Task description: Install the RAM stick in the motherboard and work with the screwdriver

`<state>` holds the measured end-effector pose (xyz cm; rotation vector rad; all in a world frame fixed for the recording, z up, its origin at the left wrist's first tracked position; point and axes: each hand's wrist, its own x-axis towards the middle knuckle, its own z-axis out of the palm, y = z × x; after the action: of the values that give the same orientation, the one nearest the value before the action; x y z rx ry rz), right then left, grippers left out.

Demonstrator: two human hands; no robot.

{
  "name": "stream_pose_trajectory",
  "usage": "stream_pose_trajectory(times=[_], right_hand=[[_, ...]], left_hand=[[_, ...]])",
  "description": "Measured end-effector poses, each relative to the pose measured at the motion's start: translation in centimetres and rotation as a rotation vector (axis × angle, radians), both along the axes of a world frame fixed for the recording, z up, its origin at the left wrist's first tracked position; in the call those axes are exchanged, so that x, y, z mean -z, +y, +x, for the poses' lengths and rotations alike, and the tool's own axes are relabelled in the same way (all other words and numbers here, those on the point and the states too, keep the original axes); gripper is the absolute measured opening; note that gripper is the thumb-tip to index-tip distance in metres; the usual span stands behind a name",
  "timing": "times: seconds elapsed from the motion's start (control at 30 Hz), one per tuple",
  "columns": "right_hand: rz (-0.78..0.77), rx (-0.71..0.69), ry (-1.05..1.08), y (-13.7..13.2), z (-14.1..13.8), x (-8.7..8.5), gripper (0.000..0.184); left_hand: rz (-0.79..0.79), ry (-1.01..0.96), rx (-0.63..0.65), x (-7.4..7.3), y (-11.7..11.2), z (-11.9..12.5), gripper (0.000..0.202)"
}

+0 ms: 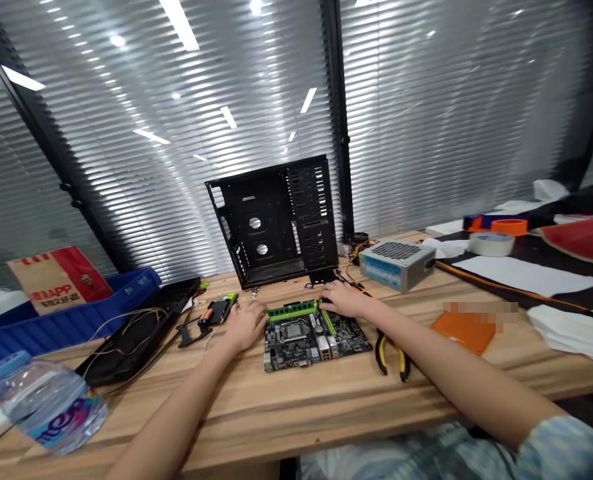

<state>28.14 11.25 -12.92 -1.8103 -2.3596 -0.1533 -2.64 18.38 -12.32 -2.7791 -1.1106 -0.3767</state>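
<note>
A motherboard [303, 343] lies flat on the wooden table, a processor in its socket. Along its far edge runs a green RAM stick [291, 310], seated or lying in a slot; I cannot tell which. My left hand [247, 325] is closed at the board's left far corner, fingers bent against the edge by the stick's end. My right hand [343, 299] reaches over the far edge at the stick's other end, its fingers closed on the board there. The fingertips of both hands are partly hidden. Yellow-and-black pliers [393, 357] lie just right of the board.
An open black computer case [276, 227] stands behind. To its right is a power supply [399, 263]. A cooler bracket [193, 335], a black panel [131, 340], a blue bin [71, 320] and a water bottle [51, 403] occupy the left. An orange packet [463, 330] lies right.
</note>
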Motion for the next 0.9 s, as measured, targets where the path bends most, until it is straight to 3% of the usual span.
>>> stream_pose_trajectory(times=[0.9], right_hand=[[0.026, -0.009, 0.017, 0.21, -0.05, 0.2, 0.031]], left_hand=[[-0.068, -0.003, -0.034, 0.27, 0.02, 0.22, 0.032]])
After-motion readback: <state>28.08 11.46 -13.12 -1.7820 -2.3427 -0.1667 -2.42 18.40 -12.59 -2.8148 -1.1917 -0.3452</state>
